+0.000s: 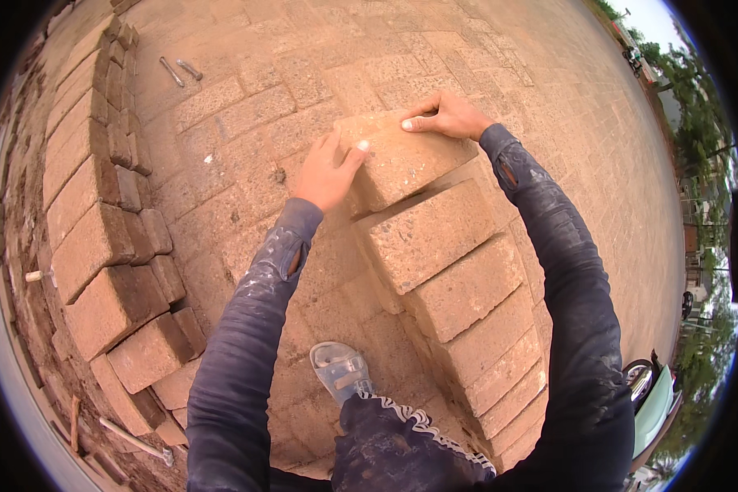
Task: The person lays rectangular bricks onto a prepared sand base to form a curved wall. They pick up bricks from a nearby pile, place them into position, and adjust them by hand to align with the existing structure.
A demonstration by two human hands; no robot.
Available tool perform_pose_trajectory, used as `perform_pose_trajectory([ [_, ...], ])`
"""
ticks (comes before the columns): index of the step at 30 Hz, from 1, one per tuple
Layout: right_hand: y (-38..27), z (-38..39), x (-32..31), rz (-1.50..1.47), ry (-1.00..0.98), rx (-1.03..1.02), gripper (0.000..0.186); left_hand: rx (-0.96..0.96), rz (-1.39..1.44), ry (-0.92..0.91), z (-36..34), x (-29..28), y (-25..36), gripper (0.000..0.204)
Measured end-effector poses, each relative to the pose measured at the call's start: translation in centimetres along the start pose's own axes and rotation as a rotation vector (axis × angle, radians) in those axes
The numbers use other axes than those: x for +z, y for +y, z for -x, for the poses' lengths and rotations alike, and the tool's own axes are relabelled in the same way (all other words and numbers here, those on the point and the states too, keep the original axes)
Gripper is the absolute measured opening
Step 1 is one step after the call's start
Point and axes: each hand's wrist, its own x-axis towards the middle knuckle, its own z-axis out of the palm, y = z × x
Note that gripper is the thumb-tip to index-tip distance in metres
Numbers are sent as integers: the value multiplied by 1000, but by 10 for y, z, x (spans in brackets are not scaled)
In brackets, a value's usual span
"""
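Both arms reach forward from the lower edge in dark, dust-marked long sleeves, elbows slightly bent, wrists converging on one paving block [402,160] at the top of a leaning row of blocks [459,287].

The left hand [328,172] lies against the near left edge of that block, palm turned toward it, fingers pointing up and slightly right, thumb pressed on its upper face. Its grip is a flat, open-handed hold: touching and bracing the block, not wrapped around it.

The right hand [447,116] comes from the far side, wrist bent so the knuckles arch upward; its fingers curl over the block's far top edge and the thumb lies along the face, so this grip is closed on that edge.

The block sits tilted between the two grips, its lower edge resting on the next block of the row, which runs down toward the person's right. Below the left grip, a sandalled foot [340,371] stands on the paved ground [246,90]. Well left of the left grip, stacked blocks [98,246] line the paving's edge.
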Motion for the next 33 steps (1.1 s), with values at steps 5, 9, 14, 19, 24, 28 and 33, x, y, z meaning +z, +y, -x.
perform_pose_trajectory([
  [5, 15, -1, -5, -62, 78, 205, 51, -183, 393, -99, -3, 24, 11, 53],
  [9, 56, -6, 6, -582, 16, 234, 42, -163, 481, -108, -10, 38, 1, 49],
  [14, 57, 8, 12, -807, -55, 370, 41, -205, 380, -291, -22, 27, -3, 51],
  [19, 45, 17, 13, -649, 32, 317, 43, -191, 390, -362, -17, 12, 4, 57],
  [24, 55, 12, 28, -685, 44, 310, 49, -248, 269, -496, -21, -9, -6, 66],
  [28, 78, 27, 24, -398, 193, 301, 52, -272, 248, -577, -22, -19, -2, 78],
  [33, 104, 20, 15, -188, 198, 306, 51, -246, 310, -285, 53, -139, -20, 60],
])
